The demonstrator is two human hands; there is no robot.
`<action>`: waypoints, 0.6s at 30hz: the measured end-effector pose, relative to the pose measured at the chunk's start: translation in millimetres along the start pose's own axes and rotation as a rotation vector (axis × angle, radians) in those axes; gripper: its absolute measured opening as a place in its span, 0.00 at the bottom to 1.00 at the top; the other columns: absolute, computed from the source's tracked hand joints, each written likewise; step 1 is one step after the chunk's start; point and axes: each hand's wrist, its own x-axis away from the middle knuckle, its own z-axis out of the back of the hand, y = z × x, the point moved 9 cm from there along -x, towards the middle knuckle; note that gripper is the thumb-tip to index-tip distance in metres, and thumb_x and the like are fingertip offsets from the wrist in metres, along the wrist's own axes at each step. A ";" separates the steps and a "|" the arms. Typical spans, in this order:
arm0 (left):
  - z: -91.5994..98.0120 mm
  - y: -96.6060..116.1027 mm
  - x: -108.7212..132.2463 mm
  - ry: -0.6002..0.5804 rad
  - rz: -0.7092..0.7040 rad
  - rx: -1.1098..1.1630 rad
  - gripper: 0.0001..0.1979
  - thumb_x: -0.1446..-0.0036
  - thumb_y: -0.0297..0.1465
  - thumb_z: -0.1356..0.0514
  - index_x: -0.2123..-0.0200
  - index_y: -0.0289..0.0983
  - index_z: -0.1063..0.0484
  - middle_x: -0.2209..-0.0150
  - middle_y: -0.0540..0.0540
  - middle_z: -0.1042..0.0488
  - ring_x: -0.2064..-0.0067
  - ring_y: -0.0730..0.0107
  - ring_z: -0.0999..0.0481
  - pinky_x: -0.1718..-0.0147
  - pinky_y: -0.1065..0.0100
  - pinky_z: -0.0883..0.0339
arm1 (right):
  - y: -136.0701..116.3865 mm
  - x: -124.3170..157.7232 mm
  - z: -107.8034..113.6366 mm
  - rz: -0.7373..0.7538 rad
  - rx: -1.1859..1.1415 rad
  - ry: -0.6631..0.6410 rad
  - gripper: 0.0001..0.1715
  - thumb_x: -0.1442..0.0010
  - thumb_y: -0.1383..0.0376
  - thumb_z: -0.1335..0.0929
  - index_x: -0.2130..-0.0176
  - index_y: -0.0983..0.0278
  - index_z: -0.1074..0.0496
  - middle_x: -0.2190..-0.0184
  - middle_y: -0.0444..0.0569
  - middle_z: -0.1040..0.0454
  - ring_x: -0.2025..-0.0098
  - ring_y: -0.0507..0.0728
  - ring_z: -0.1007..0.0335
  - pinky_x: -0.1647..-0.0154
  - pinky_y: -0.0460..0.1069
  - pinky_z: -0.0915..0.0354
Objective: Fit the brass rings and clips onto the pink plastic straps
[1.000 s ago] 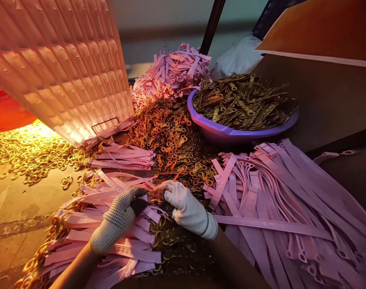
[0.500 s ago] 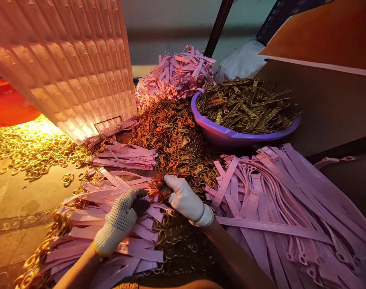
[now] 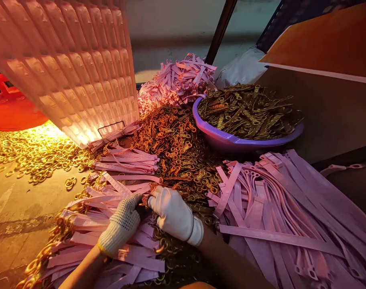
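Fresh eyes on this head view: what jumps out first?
Likely the blazing light over the gold-coloured rings at far left. Next, the purple basin right of centre, heaped with dark looped straps. Then the gloved left hand and right hand, fingertips close together at lower centre, with pink straps spread to either side.

head-worn view | faces forward, down | near left hand (image 3: 122, 221), right hand (image 3: 174, 213)

Warm glare blazes low beside the ribbed panel (image 3: 83, 72); the right side is dim.
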 end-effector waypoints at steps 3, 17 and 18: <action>0.1 8.1 -9.8 -0.153 -0.026 0.054 0.21 0.52 0.22 0.47 0.59 0.37 0.19 0.62 0.46 0.17 0.59 0.62 0.19 0.54 0.61 0.25 | 6.7 2.9 2.5 -0.074 -0.016 0.047 0.15 0.50 0.74 0.35 0.60 0.65 0.28 0.65 0.53 0.28 0.61 0.59 0.36 0.67 0.52 0.47; 31.0 1.8 -110.7 0.011 -0.023 -0.776 0.18 0.39 0.24 0.47 0.50 0.36 0.23 0.50 0.36 0.22 0.50 0.53 0.23 0.51 0.56 0.30 | 28.4 14.9 4.1 -0.212 -0.228 0.185 0.12 0.53 0.75 0.35 0.66 0.64 0.32 0.65 0.49 0.28 0.61 0.57 0.34 0.65 0.50 0.44; 31.9 1.9 -113.2 0.006 -0.023 -0.808 0.17 0.38 0.25 0.47 0.50 0.36 0.24 0.50 0.36 0.23 0.50 0.52 0.23 0.51 0.56 0.30 | 33.9 13.6 7.8 -0.204 -0.283 0.221 0.11 0.51 0.75 0.36 0.66 0.63 0.32 0.65 0.48 0.28 0.61 0.56 0.33 0.64 0.49 0.43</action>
